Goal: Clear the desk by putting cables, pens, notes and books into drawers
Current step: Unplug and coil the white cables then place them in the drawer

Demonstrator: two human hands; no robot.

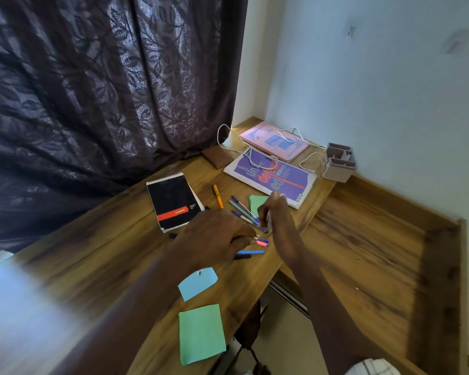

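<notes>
1. While the pens (245,212) lay scattered near the right edge of the worktop (92,239), the left hand (214,236) was seen with its grip narrowed on a pink pen (261,242).
2. Whether the right hand (275,215) gripped anything could not be told; its fingers were curled above the pens.
3. The pens would best be gathered parallel into one bundle, so that none was dropped.

Open desk (92,239) left of notepad (173,203), pens (244,211) crowding centre, cable (263,167) looped over books (290,180)
</notes>
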